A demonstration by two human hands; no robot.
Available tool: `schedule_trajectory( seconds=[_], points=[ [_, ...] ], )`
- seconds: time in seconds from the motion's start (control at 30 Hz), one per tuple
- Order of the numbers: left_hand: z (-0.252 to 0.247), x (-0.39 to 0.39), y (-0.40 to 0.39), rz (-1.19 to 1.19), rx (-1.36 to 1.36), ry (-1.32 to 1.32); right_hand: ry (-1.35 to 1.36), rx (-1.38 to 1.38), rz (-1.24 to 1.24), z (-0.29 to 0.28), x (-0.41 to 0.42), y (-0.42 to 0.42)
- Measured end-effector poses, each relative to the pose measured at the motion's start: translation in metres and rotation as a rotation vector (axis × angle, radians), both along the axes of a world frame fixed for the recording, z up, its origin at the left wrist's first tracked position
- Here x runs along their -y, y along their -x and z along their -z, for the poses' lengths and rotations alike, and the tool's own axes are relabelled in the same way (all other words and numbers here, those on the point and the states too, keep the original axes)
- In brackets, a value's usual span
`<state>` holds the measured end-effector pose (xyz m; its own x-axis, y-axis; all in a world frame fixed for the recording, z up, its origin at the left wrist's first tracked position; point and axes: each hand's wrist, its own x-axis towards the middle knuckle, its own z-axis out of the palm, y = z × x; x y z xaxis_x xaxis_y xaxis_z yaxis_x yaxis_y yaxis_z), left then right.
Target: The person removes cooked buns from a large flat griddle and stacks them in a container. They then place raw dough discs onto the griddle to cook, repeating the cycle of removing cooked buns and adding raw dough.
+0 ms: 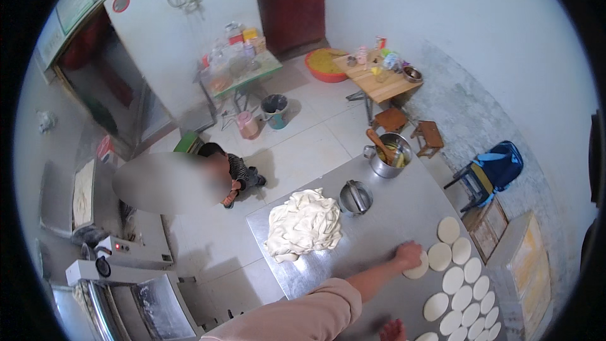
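Observation:
My left hand (408, 254) reaches across the steel table (374, 246) and grips a round flat dough disc (416, 271) by its far left edge. The fingertips are partly hidden. At the bottom edge of the picture, my right hand (393, 331) is only partly in view, nearest to a dough disc (427, 337) cut off by the frame. Several more dough discs (453, 280) lie in rows along the right side of the table. Toward the far left corner sits a large mound of soft white dough (304, 225).
Beside the mound stands a round metal container (355, 198) with a metal cylinder across it. A steel pot (393, 156) with a wooden spoon occupies the far corner. A child (241, 173) is on the floor beyond the table. Machines (137, 251) stand at left, a chair with a backpack (502, 166) at right.

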<state>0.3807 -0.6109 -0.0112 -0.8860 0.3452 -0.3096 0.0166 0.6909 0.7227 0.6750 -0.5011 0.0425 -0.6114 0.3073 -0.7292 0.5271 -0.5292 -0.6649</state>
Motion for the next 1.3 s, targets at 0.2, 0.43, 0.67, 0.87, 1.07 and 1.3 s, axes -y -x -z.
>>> schedule_trajectory(
  seconds=[0.2, 0.43, 0.67, 0.87, 1.07, 1.3],
  points=[
    [-0.029, -0.052, -0.080, 0.372, 0.027, -0.654, 0.471, -0.418, 0.307, 0.000, -0.042, 0.061],
    [0.003, 0.061, 0.053, -0.295, -0.205, -0.271, 0.506, -0.461, 0.380, -0.065, -0.048, 0.069],
    [-0.003, -0.001, 0.074, 0.083, -0.046, 0.048, 0.374, -0.200, 0.714, -0.054, -0.030, -0.107],
    [-0.031, 0.028, -0.034, 0.286, 0.084, -0.303, 0.415, -0.212, 0.720, -0.013, 0.022, -0.342],
    [0.026, 0.178, 0.000, -0.093, 0.874, -1.006, 0.262, -0.142, 1.015, 0.008, 0.030, -0.462],
    [0.035, -0.016, -0.306, -0.210, 1.096, -1.095, -0.080, -0.244, 1.567, 0.047, -0.040, -0.728]
  ],
)
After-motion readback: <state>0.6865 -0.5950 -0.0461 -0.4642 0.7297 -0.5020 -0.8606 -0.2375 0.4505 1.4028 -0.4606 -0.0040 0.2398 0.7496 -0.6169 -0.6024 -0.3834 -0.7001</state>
